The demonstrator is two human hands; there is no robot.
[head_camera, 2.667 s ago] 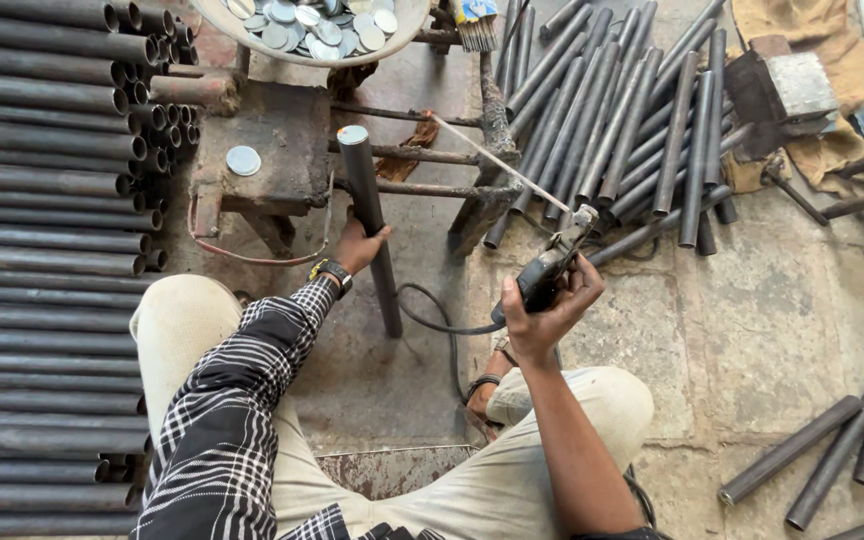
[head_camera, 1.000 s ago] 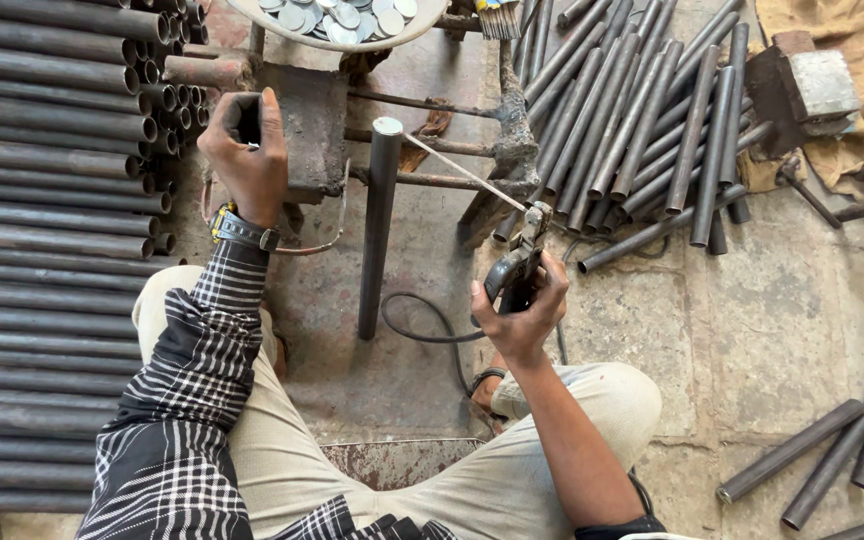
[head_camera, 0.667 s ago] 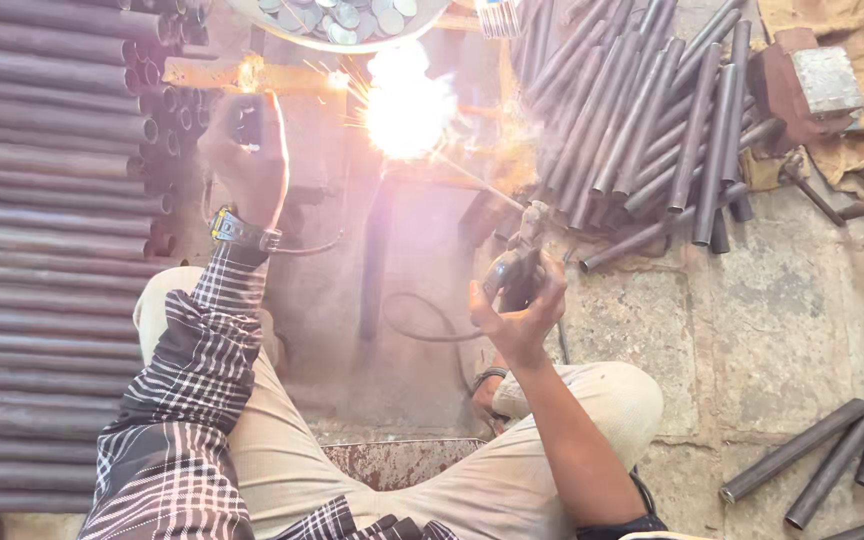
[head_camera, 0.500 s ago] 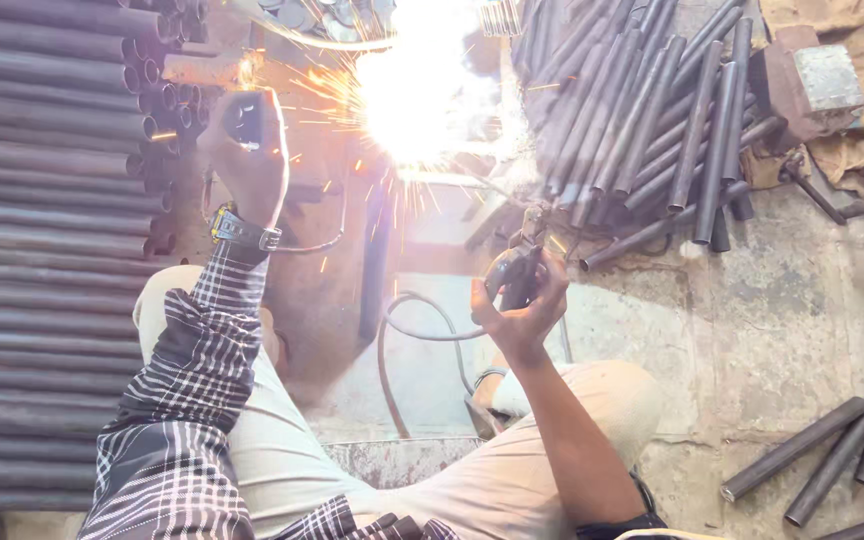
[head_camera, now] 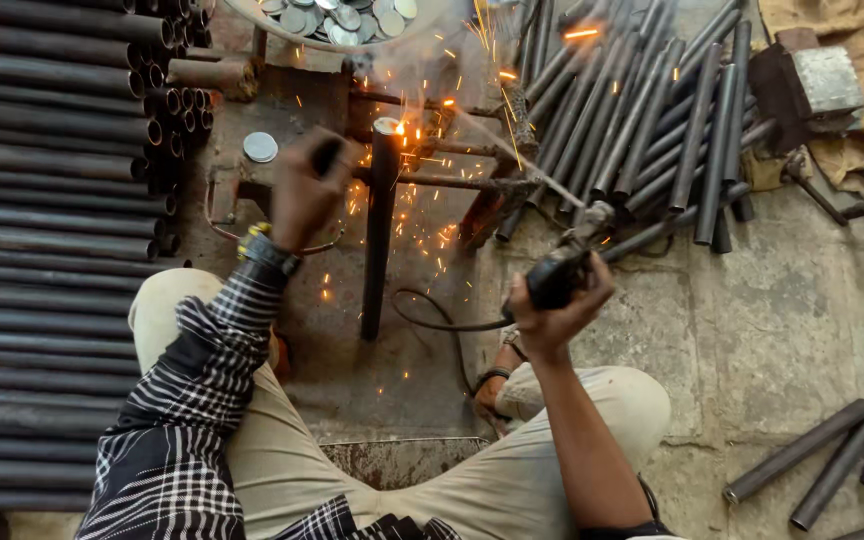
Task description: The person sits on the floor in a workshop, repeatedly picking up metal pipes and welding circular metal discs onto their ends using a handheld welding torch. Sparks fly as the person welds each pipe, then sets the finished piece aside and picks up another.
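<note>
Soft, even daylight with faint shadows; orange sparks (head_camera: 422,190) glow and streak, thin smoke hazes the top, left hand (head_camera: 304,190) motion-blurred.

Checked sleeve (head_camera: 202,400), wristwatch (head_camera: 267,250), khaki trousers (head_camera: 492,490)

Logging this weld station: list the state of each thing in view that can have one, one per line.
Left hand: raised, fingers closed on a small dark object.
Right hand: gripping the electrode holder.
Welding rod: clamped in holder, tip by the pipe top.
Upright pipe: standing against the jig, sparks around its capped top.
Bowl of discs: filled.
</note>
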